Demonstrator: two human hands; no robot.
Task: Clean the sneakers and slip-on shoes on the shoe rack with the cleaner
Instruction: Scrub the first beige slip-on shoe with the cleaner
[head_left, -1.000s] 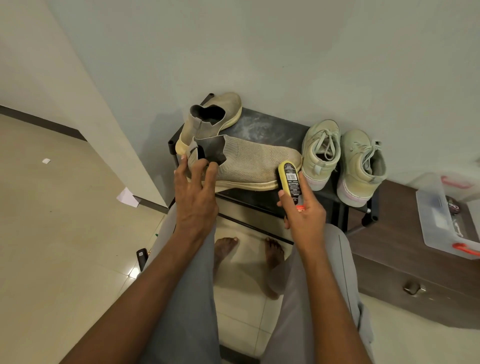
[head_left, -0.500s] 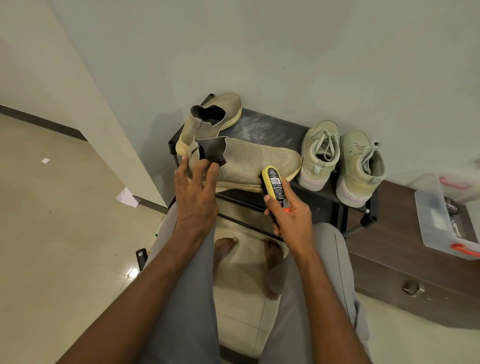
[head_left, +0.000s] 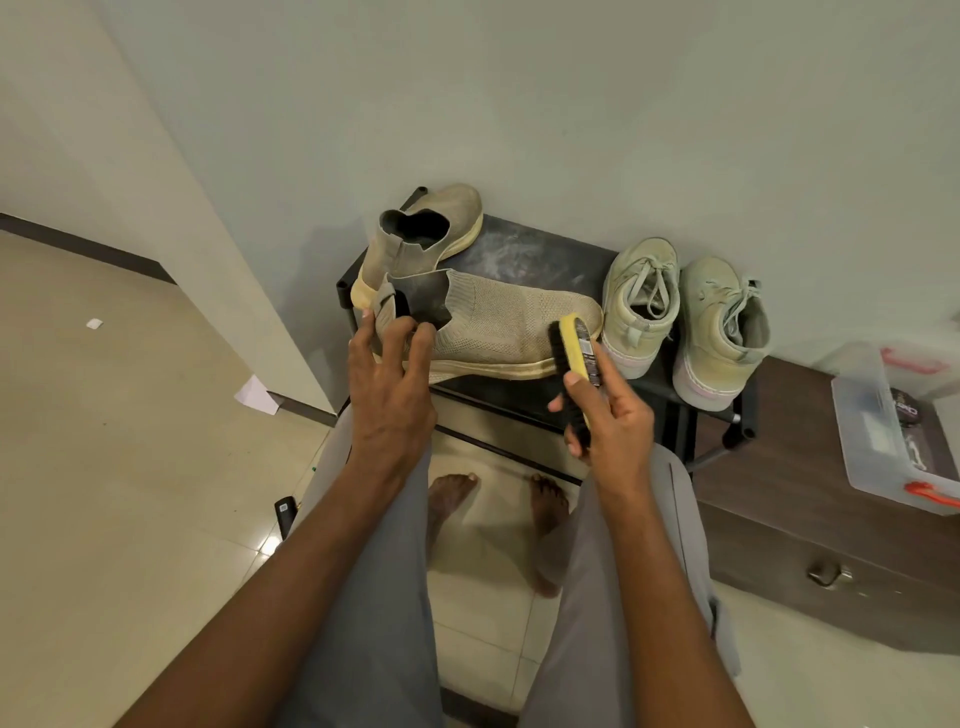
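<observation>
From my remote feed I count four shoes on one shoe rack (head_left: 545, 254): two slip-on shoes (head_left: 498, 327) at its left end and two laced sneakers (head_left: 641, 296) at its right end. One brush (head_left: 576, 358) is up, with two hands in view, left hand (head_left: 389, 389) and right hand (head_left: 618, 426). One clear plastic box (head_left: 878, 441) sits on one dark cabinet (head_left: 810, 519). Two paper scraps (head_left: 254, 396) lie on the floor (head_left: 130, 493).
</observation>
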